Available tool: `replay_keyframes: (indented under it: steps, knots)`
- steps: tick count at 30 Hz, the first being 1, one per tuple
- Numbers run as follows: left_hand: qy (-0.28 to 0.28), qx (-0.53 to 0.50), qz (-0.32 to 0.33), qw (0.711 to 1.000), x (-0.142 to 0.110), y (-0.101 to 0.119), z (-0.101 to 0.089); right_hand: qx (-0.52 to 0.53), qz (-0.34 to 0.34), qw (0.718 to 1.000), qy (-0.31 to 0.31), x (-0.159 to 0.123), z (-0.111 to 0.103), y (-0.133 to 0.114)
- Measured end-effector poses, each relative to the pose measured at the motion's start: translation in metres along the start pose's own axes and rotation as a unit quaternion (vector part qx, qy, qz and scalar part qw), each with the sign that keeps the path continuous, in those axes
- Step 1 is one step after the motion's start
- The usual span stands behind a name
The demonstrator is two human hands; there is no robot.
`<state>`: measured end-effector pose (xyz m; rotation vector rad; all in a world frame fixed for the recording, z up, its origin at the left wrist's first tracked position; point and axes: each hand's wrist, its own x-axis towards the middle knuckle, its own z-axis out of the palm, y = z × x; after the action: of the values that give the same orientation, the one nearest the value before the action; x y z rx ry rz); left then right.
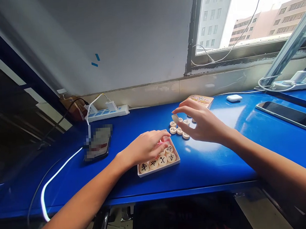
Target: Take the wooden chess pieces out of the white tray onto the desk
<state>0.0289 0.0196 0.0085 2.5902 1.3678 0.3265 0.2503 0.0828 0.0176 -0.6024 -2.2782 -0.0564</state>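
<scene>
Head view, desk: a glossy blue top (216,172) running along a grey wall (139,37), daylight reflected on it right of centre.
Left hand: the left hand (146,147) reaches over the white box with its fingers bent and parted; whether the fingertips grip anything there cannot be told.
Right hand: the right hand (200,122) is raised above the desk, pinching a held piece (175,118) between thumb and fingers; the disc is tilted, its marking not readable.
White box: the shallow white box (159,169) lies open on the desk, near its front edge, turned slightly askew.
Boxed pieces: round pale boxed pieces (171,157) with black characters lie face up inside, four along the near side; the left hand hides part of the rest.
Loose pieces: a cluster of loose pieces (173,130) lies on the desk just beyond the box, close together, partly covered by the right hand.
Printed box: a printed box (203,100) stands behind the right hand, near the wall.
Left side: a phone (97,145) with a blurred-out screen, a white power strip (109,112) and a white cable (55,171).
Right side: a small white case (234,98) and a dark-screened phone (287,113), below a window (215,27).
</scene>
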Motion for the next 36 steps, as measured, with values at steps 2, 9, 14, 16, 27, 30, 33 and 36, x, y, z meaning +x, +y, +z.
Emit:
replay_keyframes:
  steps: [2,9,14,16,27,30,33,36]
  knots:
    - [-0.02,0.005,0.002,1.0,0.0,0.003,-0.002,-0.007,0.0,0.999,-0.043,-0.001,0.001,0.0]
    - [-0.027,0.028,-0.017,0.999,0.001,0.006,-0.002,-0.099,-0.031,0.973,-0.205,-0.013,0.009,0.006]
    - [-0.02,0.064,-0.018,0.998,0.002,0.003,0.003,-0.085,-0.028,0.969,-0.231,-0.017,0.018,0.006]
    - [-0.019,0.075,-0.014,0.997,0.002,0.003,0.004,-0.08,-0.013,0.971,-0.224,-0.017,0.021,0.005]
    - [0.01,-0.026,-0.019,0.999,0.0,0.004,0.004,-0.048,0.008,0.982,-0.185,-0.014,0.026,0.001]
    - [0.039,-0.126,-0.043,0.99,0.0,0.003,0.001,-0.013,-0.013,0.99,-0.14,-0.012,0.028,-0.008]
    - [0.095,-0.215,-0.076,0.969,0.001,0.0,-0.002,0.016,-0.024,0.996,-0.089,-0.013,0.031,-0.014]
    - [0.156,-0.209,-0.083,0.962,0.003,-0.003,-0.002,0.029,-0.013,0.998,-0.053,-0.014,0.035,-0.017]
